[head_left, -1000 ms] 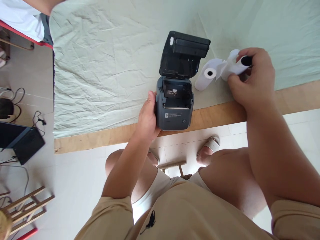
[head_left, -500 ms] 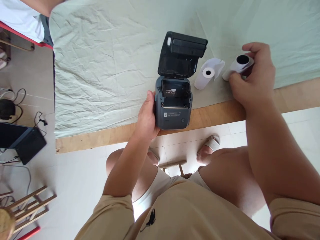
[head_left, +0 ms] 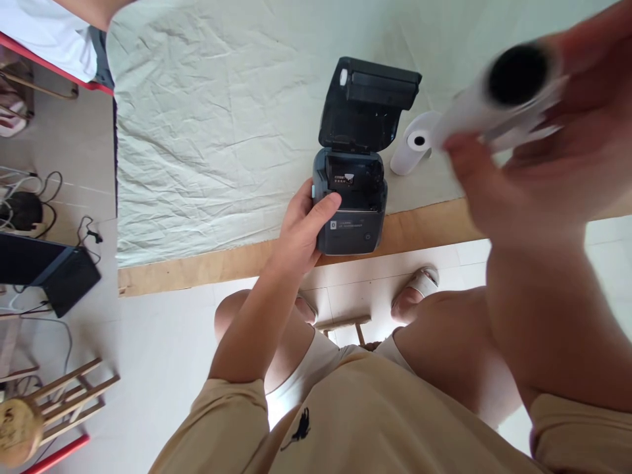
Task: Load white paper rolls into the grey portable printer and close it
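Note:
A dark portable printer (head_left: 353,234) lies near the table's front edge, its lid raised and its paper bay showing. My left hand (head_left: 303,227) is closed on the printer's left side, with the thumb over its front. Raised at the upper right, my right hand (head_left: 538,171) grips a white paper roll (head_left: 476,108) with a wide black core; hand and roll are blurred by motion. Just right of the printer stands another white paper roll (head_left: 407,155) with a small core, partly hidden behind the raised roll.
A pale green cloth (head_left: 212,145) covers the table, whose wooden edge (head_left: 197,271) runs along the front. Another person's arm (head_left: 99,10) reaches in at the top left. On the left floor are a wooden stool (head_left: 20,428), cables and a black device (head_left: 72,280).
My right hand has lifted the wide-core roll off the table, up and nearer the camera. My left thumb has moved from the printer's side onto its front.

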Available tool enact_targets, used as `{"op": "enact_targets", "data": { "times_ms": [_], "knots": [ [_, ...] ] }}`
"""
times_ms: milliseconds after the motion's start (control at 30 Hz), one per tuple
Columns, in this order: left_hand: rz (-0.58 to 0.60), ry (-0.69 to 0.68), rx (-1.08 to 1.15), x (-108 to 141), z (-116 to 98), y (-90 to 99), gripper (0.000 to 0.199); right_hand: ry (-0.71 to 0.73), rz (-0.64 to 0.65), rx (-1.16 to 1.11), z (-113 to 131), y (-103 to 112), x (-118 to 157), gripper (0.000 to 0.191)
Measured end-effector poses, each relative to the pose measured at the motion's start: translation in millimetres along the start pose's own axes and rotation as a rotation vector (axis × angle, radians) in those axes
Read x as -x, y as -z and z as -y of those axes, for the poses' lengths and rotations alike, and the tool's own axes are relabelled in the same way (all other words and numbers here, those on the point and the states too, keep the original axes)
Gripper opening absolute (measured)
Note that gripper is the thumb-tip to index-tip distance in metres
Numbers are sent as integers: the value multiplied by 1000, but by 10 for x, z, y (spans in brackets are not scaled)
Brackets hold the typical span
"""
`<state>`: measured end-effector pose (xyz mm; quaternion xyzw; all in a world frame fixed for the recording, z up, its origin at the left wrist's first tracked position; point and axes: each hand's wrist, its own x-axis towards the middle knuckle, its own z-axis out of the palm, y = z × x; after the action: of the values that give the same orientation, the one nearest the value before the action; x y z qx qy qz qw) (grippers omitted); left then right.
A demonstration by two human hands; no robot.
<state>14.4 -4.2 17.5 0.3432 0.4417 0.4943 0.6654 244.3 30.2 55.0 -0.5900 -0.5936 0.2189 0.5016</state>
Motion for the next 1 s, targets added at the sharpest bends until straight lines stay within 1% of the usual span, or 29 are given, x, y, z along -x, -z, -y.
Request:
{"op": "enact_targets", "data": {
  "times_ms": [33, 67, 100, 133, 167, 200, 267, 333, 400, 500, 600, 667, 733, 800, 867, 967, 1000],
  "knots": [
    [1, -9, 10, -5, 10, 13, 32, 193, 56, 26, 108, -66, 82, 39],
    [8, -20, 21, -13, 23, 25, 33, 325, 153, 88, 187, -139, 157, 29],
    [18, -32, 30, -23, 35, 37, 34, 442, 156, 146, 232, -213, 219, 22],
    [32, -40, 34, -34, 46, 47, 35, 520, 164, 211, 242, -284, 261, 21],
    [47, -45, 36, -43, 55, 55, 36, 562, 166, 275, 220, -349, 285, 22],
    [63, -47, 38, -51, 60, 61, 36, 582, 161, 327, 174, -404, 293, 21],
    [86, -38, 44, -60, 62, 67, 37, 593, 194, 387, 49, -480, 275, 16],
    [97, -35, 58, -63, 59, 69, 38, 611, 235, 395, -60, -511, 243, 14],
    [104, -36, 70, -64, 61, 71, 39, 650, 233, 363, -112, -508, 222, 18],
    [108, -40, 83, -67, 81, 77, 37, 703, 163, 299, -78, -474, 234, 18],
    [90, -63, 95, -69, 100, 76, 35, 764, 157, 248, 7, -458, 299, 18],
    [65, -99, 92, -66, 100, 68, 36, 807, 203, 215, 42, -468, 359, 15],
    [47, -119, 74, -61, 91, 59, 39, 830, 280, 182, 50, -481, 406, 9],
    [46, -119, 49, -58, 87, 56, 42, 829, 327, 135, 37, -483, 422, 11],
    [52, -124, 38, -59, 98, 66, 43, 804, 261, 55, 13, -468, 399, 10],
    [69, -142, 39, -71, 134, 105, 48, 720, 34, -3, -33, -428, 322, 9],
    [81, -147, 36, -78, 145, 121, 50, 680, -11, 10, -49, -416, 296, 11]
  ]
}}
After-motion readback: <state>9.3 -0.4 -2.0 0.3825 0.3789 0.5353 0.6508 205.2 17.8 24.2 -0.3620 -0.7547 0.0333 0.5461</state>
